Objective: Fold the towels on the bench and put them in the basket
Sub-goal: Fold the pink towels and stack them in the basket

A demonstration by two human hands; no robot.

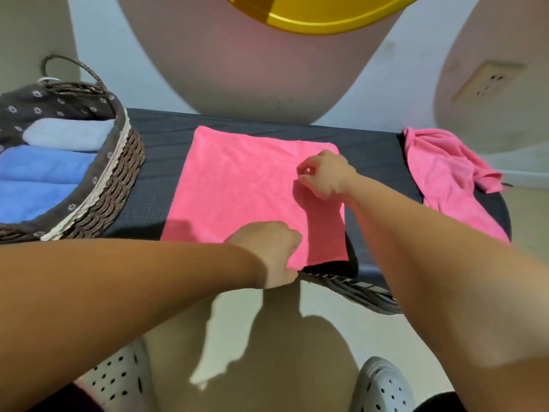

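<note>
Bare forearms (118, 281) are reaching over the dark padded worktop (154, 185), left hand (273, 251) and right hand (323, 173) each pinching the right side of the spread pink fleecy towel (237, 188) lying there. A fold is judged beginning; next, that side needs carrying leftwards evenly.

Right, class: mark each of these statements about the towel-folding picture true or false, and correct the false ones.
1. A flat pink towel is spread over the middle of the bench. True.
2. The basket holds folded pink towels. False: it holds blue towels and a pale grey towel.
3. The left hand and the right hand both pinch the flat pink towel. True.
4. The crumpled pink towel lies beside the basket. False: it lies at the opposite, right end of the bench.
</note>
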